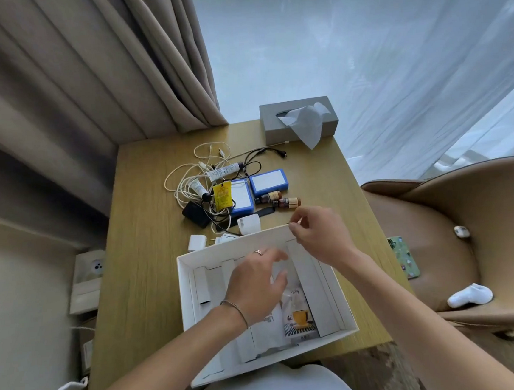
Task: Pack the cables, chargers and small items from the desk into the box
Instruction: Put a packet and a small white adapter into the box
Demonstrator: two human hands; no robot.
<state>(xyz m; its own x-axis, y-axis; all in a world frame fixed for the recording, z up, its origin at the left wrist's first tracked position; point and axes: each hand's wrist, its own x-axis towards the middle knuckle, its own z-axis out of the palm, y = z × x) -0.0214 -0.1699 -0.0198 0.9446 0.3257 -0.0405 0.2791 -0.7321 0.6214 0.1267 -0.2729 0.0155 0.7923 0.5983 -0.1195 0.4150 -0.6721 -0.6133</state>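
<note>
Wooden desk (150, 266), shallow white box (186, 294)

We can read no text: print on the sachet (300, 315) in the box (186, 294) is too blurred.

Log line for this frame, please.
left hand: inside white box, open | right hand: pinching box's far rim | cables, chargers: on desk, unpacked

Home or hotel room, small wooden desk (146, 223), heavy curtains (83, 70), tissue box (299, 122), upholstered armchair (468, 213)
</note>
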